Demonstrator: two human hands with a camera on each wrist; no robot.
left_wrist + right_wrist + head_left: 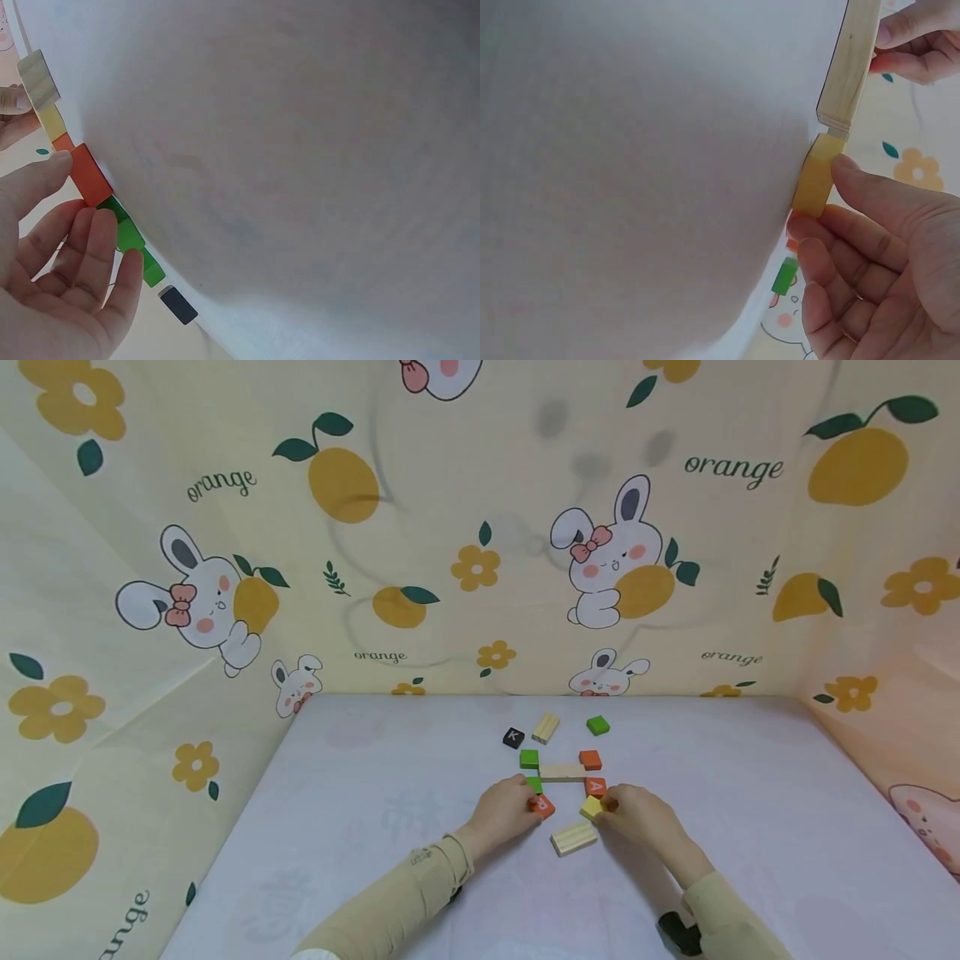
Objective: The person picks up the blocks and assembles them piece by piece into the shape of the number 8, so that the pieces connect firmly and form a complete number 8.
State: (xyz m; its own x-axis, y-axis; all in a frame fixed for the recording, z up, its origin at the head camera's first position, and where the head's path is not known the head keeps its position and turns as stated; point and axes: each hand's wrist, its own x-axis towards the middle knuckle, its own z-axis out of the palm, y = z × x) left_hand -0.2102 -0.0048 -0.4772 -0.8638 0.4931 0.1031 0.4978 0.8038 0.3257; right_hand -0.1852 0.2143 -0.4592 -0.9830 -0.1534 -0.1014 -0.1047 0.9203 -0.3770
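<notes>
- From the head view I watch the left hand (pixel 501 808): its grip is clamped on a red block (pixel 543 807) between thumb and fingers, low on the bench (pixel 360 777), just nearer than a green block (pixel 535 784).
- On my other side, the right hand (pixel 643 817) has its grip pinched on a yellow block (pixel 591 808), just nearer than an orange-red block lettered A (pixel 596 786).
- I see a grooved wooden piece (pixel 573 839) near both held blocks, on the near side.
- Beyond them I make out a pale plank (pixel 562 772) lying crosswise and a black K block (pixel 513 737).
</notes>
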